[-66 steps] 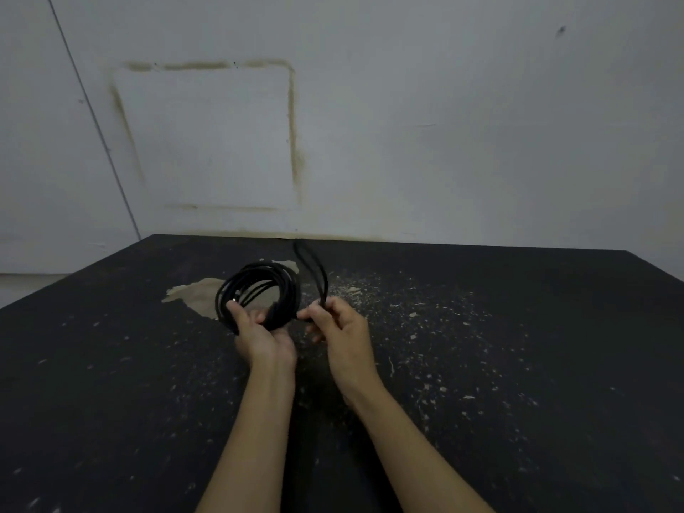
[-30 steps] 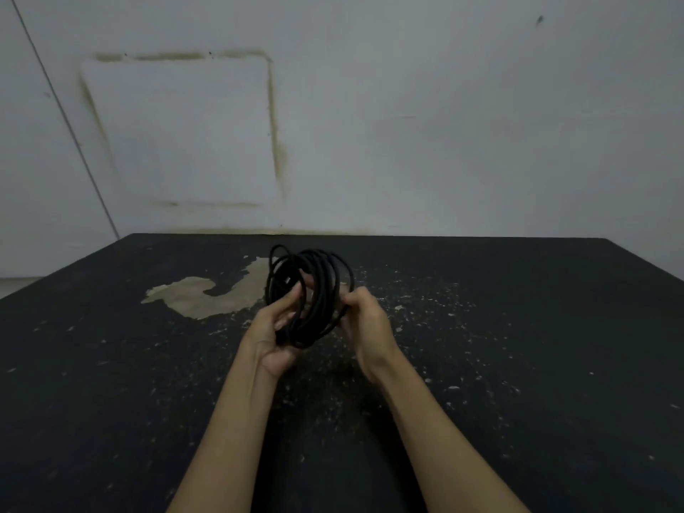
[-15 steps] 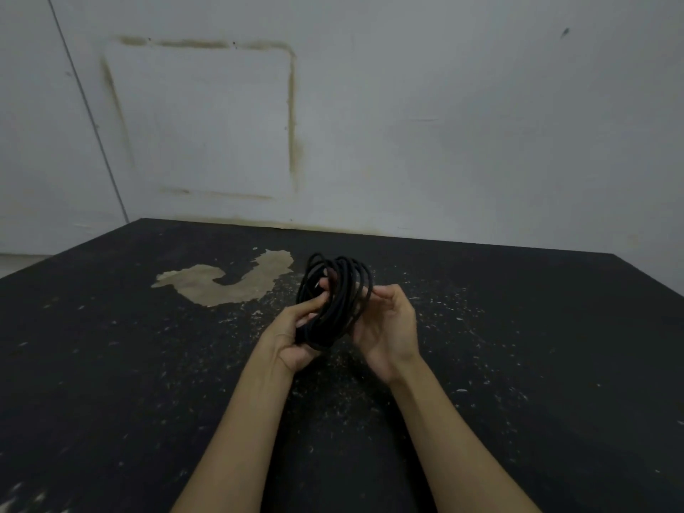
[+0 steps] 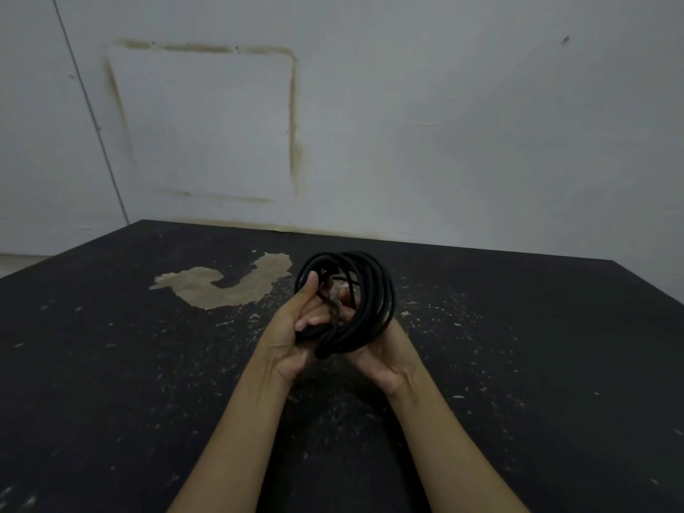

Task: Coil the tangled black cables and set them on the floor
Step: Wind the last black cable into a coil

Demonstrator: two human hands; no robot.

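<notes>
A black cable (image 4: 374, 290), wound into a round coil of several loops, stands upright between both hands above the dark floor (image 4: 111, 364). My left hand (image 4: 292, 335) grips the coil's left lower side, thumb raised along the loops and fingers curled inside. My right hand (image 4: 381, 357) cups the coil from below and behind on the right; its fingers are mostly hidden by the loops. A short cable end crosses the coil near my left fingers.
The black floor is speckled with pale flecks and has a bare tan patch (image 4: 222, 286) left of the coil. A white wall (image 4: 444, 124) with a stained square outline rises behind. The dark floor covering ends at the left and far right.
The loose loop seen earlier has been wound into the coil. The coil was turned from flat-facing to upright between both hands, and my right hand has slid under it.
</notes>
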